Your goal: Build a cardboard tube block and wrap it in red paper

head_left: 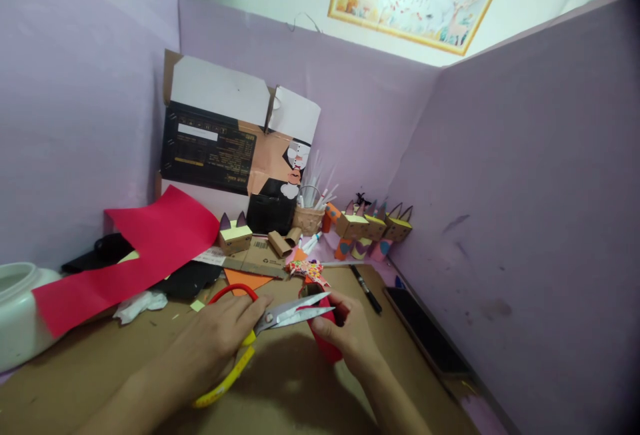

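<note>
My left hand [223,328] is closed on scissors [287,313] with one red and one yellow handle. Their blades point right and stand slightly apart. My right hand [353,331] grips a red paper-covered tube [327,345], its brown open end facing up and away. The blade tips lie at the tube's upper rim; I cannot tell whether paper is between them. Just behind the tube rests a colorful patterned piece [306,269]. A large cut sheet of red paper [165,248] lies to the left of my hands.
A white jar [23,315] stands at the left edge. A flattened printed carton [210,148] leans on the back wall. Several cat-eared cardboard figures [373,227] line the back right. A marker [367,288] and a dark phone-like slab [425,331] lie on the right.
</note>
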`<state>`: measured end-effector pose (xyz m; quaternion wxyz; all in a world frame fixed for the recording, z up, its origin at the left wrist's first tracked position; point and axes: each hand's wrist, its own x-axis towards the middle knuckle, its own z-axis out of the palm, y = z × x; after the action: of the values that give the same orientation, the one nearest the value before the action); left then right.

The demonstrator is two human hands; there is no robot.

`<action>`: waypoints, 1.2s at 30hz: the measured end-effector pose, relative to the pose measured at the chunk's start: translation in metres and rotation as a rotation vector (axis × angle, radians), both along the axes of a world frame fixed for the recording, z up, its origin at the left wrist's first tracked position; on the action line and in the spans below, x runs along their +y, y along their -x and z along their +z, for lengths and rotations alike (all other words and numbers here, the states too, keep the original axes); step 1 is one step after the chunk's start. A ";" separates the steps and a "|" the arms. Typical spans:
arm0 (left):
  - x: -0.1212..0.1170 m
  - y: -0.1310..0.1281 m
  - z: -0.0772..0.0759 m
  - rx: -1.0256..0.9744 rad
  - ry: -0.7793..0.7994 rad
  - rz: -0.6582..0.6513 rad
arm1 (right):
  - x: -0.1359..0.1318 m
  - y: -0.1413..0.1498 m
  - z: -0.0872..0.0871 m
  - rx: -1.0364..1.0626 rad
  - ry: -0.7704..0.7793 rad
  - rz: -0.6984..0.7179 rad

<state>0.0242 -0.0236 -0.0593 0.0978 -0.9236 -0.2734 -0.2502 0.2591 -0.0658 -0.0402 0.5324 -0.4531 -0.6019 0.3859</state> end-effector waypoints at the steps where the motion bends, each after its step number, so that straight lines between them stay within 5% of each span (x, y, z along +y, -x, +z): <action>1: -0.001 -0.001 0.001 0.006 -0.002 0.024 | 0.001 0.000 -0.002 -0.010 -0.003 -0.034; 6: -0.004 -0.002 0.004 0.020 0.014 0.100 | 0.003 0.000 -0.004 -0.029 -0.011 -0.154; 14: 0.003 0.006 0.009 0.082 0.033 0.052 | 0.001 -0.001 0.006 -0.015 0.032 -0.051; 28: -0.003 0.005 0.012 0.029 0.209 0.059 | 0.002 0.003 0.007 -0.017 0.039 -0.193; 36: -0.001 0.006 0.012 0.076 0.255 0.030 | 0.001 0.003 0.009 -0.006 0.023 -0.105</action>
<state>0.0182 -0.0245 -0.0469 -0.0063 -0.9332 -0.3129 -0.1766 0.2563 -0.0651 -0.0314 0.5449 -0.4914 -0.5743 0.3632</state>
